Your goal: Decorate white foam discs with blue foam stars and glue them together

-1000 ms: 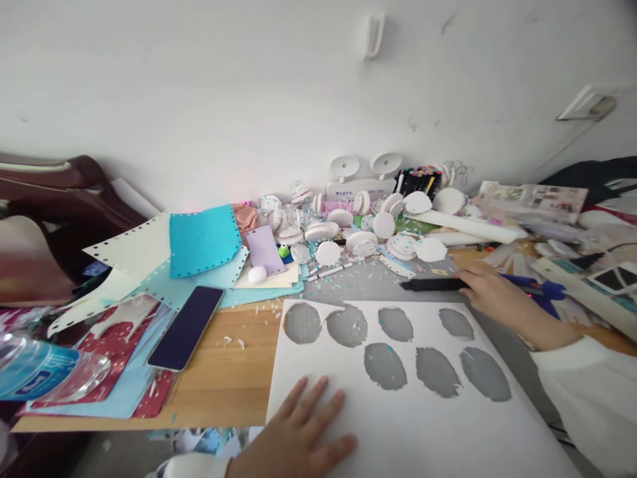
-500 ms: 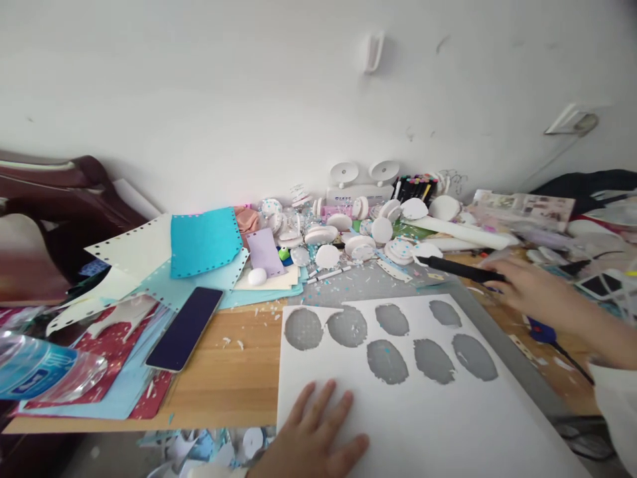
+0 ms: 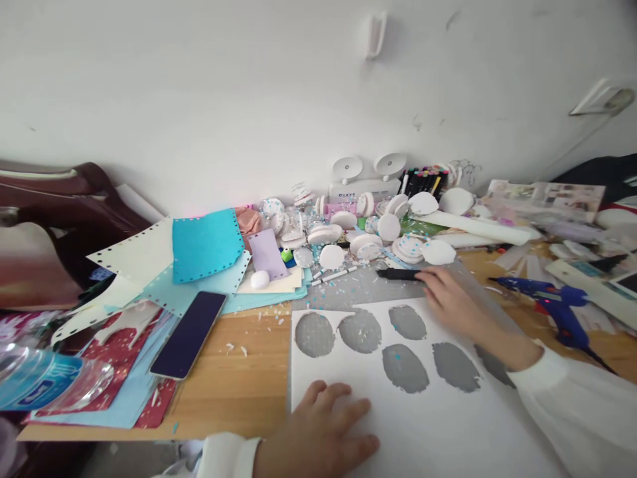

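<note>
My left hand [image 3: 326,425] lies palm down with fingers spread on a large white sheet [image 3: 358,405], near its left edge. The sheet has several rough-edged oval holes cut in it, and a grey cutting mat [image 3: 355,295] shows through them. Beyond the sheet's far edge, my right hand [image 3: 450,299] pinches the near end of a slim black tool [image 3: 398,274], which looks like a craft knife. The tool is low over the mat, pointing left; I cannot tell whether it touches. My right forearm covers some of the holes.
White foam discs [image 3: 332,256] crowd the back of the table [image 3: 233,372]. A blue glue gun [image 3: 552,305] lies at the right. On the left are a phone [image 3: 188,335], coloured sheets [image 3: 206,245] and a water bottle [image 3: 54,378] over the table's edge.
My right hand has moved left and inward with the black tool, bringing it down towards the mat and uncovering the glue gun. My left hand stays on the sheet, its fingers slightly more bent.
</note>
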`<action>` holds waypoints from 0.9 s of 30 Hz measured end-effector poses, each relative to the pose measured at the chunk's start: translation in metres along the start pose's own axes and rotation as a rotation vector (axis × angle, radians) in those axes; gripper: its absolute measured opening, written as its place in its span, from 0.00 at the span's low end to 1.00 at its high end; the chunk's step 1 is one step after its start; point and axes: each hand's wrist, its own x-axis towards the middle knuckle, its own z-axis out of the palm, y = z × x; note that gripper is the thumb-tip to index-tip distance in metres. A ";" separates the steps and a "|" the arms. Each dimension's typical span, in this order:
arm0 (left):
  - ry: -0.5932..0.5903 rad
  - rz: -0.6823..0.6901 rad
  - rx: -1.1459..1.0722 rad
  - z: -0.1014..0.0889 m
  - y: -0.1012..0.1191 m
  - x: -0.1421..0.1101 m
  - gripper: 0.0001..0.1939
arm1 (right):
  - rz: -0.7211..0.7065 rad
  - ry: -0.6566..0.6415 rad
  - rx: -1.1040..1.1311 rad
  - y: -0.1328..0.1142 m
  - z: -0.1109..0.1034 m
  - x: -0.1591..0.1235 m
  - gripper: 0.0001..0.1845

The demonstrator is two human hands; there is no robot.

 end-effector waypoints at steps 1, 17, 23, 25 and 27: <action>-0.043 0.020 -0.101 -0.009 -0.009 0.002 0.13 | -0.028 -0.015 0.025 -0.009 0.004 -0.004 0.15; 0.113 -0.725 0.353 -0.030 -0.217 0.051 0.14 | -0.056 -0.085 0.396 -0.032 0.020 -0.017 0.11; 0.132 -0.867 0.404 -0.032 -0.231 0.060 0.21 | -0.041 -0.095 0.435 -0.031 0.019 -0.016 0.11; 0.138 -0.911 0.380 -0.033 -0.242 0.064 0.24 | -0.039 -0.102 0.438 -0.030 0.018 -0.015 0.11; 0.141 -0.932 0.331 -0.036 -0.252 0.069 0.27 | -0.036 -0.101 0.437 -0.031 0.018 -0.015 0.11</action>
